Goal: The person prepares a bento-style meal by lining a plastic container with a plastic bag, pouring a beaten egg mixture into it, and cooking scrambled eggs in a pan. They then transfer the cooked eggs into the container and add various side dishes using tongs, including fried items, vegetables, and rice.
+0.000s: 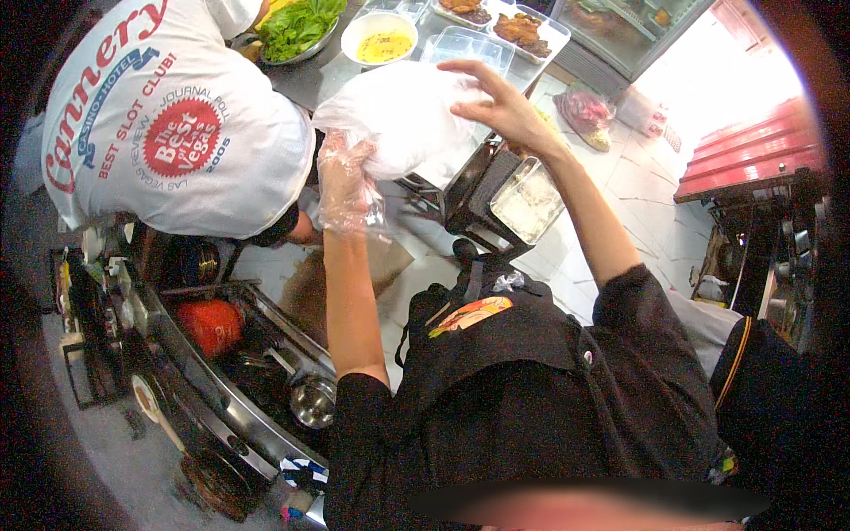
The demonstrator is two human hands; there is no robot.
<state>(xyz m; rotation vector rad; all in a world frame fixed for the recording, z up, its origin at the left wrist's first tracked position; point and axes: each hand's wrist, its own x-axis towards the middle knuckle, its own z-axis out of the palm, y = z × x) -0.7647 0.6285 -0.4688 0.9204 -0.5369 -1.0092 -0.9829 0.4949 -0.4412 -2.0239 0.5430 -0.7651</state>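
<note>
A white, soft, bulging plastic bag lies at the front of the metal counter, in front of me. My left hand, in a loose clear plastic glove, is closed at the bag's near left edge. Its fingertips are partly hidden by the glove's wrinkles. My bare right hand reaches over the bag's right side, thumb and index finger stretched apart. Behind the bag stand a white bowl with yellow liquid and a clear plastic container.
A person in a white printed shirt leans in close on my left, near a bowl of lettuce. Trays of browned meat stand at the back right. A white-filled tray is below my right forearm. A ladle lies lower left.
</note>
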